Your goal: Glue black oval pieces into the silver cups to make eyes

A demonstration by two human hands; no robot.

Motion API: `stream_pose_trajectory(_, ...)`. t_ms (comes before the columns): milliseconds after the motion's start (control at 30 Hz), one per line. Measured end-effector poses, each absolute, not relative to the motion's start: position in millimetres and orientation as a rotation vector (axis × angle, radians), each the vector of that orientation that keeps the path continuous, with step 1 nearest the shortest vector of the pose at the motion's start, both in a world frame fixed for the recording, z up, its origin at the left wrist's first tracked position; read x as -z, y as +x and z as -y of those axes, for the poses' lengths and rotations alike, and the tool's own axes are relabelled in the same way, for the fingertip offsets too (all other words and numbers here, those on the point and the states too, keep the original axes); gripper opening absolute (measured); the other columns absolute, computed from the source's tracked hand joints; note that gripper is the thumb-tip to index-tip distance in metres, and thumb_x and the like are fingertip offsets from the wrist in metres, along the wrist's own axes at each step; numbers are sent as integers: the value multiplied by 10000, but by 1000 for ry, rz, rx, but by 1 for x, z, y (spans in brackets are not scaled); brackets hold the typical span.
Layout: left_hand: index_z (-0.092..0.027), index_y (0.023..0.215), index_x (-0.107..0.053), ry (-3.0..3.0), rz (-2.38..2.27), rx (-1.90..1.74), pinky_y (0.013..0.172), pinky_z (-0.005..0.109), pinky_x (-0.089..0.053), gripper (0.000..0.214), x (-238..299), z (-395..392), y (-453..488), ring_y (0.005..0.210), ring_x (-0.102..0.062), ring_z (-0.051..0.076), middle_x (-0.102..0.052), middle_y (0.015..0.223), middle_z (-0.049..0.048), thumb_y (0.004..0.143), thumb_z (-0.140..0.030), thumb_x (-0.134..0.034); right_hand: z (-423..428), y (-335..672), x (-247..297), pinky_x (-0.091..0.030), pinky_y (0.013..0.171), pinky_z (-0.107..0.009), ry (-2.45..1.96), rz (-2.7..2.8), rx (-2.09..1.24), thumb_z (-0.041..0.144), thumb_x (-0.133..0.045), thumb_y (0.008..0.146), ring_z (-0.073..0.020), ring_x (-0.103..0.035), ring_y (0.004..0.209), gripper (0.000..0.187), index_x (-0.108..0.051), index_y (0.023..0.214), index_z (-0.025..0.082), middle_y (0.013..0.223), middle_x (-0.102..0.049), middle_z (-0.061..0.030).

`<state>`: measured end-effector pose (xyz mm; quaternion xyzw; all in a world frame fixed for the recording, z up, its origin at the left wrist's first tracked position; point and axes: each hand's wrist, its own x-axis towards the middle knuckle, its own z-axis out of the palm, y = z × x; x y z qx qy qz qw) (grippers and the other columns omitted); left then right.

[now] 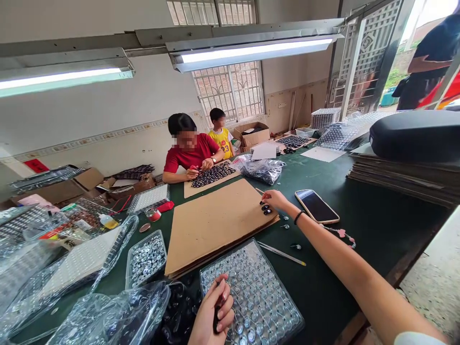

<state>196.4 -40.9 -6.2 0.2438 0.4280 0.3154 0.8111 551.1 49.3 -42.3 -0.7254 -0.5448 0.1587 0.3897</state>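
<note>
My left hand (215,311) is at the bottom middle, its fingers curled round a small black piece (217,318). It sits over the near left edge of a clear plastic tray (264,282) filled with round, shiny clear-and-silver parts. My right hand (275,199) is closed at the right edge of a stack of brown cardboard sheets (212,215). From its fingertips juts the end of a thin pale stick (259,191); most of it is hidden. Just under that hand, a few glossy black pieces (266,209) lie on the top sheet.
A phone (317,206) and a pen (282,253) lie on the green table (323,278). Left of the cardboard stands a box of small silver parts (146,258). A person in red (190,148) works across the table over black pieces on cardboard. Cardboard sheets (398,182) are piled at right.
</note>
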Motion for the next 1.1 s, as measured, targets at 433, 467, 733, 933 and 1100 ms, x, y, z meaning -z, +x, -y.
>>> stream_pose_trajectory(433, -123, 901, -462, 514, -956, -692, 283, 103, -144, 130, 12, 37, 200, 330, -271, 3, -480, 620, -14, 853, -94, -345, -55, 550, 56, -457, 627, -269, -1925, 1527, -316, 286, -547, 875, -127, -545, 620, 199, -593, 798, 109, 686, -563, 8)
stream_pose_trajectory(467, -124, 907, -458, 516, -966, -695, 280, 103, -142, 124, 12, 37, 200, 326, -273, 1, -507, 643, 0, 857, -106, -346, -54, 549, 55, -455, 624, -267, -1927, 1520, -306, 287, -543, 877, -128, -545, 621, 201, -592, 797, 109, 685, -562, 8)
stream_pose_trajectory(733, -169, 773, -376, 543, -984, -695, 275, 118, -170, 98, 5, 42, 200, 341, -321, 9, -608, 912, 94, 821, -92, -413, -34, 555, 48, -442, 617, -259, -1952, 1484, -282, 269, -569, 854, -130, -536, 640, 160, -592, 834, 111, 723, -563, 0)
stream_pose_trajectory(933, -157, 773, -417, 542, -973, -711, 278, 118, -188, 87, 4, 43, 198, 362, -328, 10, -604, 836, 61, 797, -93, -471, -31, 549, 50, -437, 604, -253, -1944, 1507, -306, 284, -583, 844, -125, -531, 608, 185, -596, 773, 114, 661, -553, 15)
stream_pose_trajectory(1100, -147, 749, -455, 570, -961, -690, 280, 117, -214, 94, 5, 44, 195, 382, -353, 16, -606, 785, 52, 768, -137, -546, -30, 544, 52, -392, 542, -222, -1919, 1481, -283, 276, -604, 812, -112, -495, 538, 179, -597, 729, 118, 593, -532, 28)
